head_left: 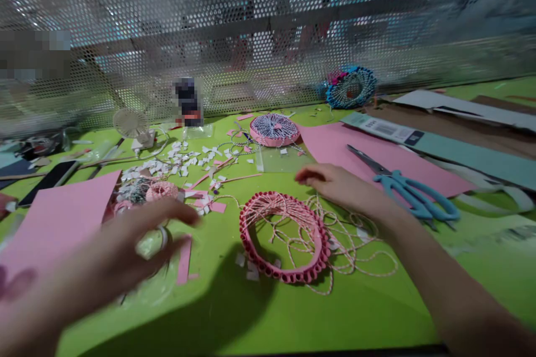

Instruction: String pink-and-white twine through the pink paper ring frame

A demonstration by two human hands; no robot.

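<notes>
Lying on the green bench: pink ring strung with pale cord, loose loops spilling to its right. Left hand blurred, fingers parted, gripping nothing, left of ring. Right hand loosely curled just beyond ring; whether it pinches cord, cannot tell. Blue-handled scissors on pink sheet, right.

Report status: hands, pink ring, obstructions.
Left hand raised, open, blurred; right hand near loose cord. Pink ring on table, partly strung. Cord tangled alongside.
</notes>
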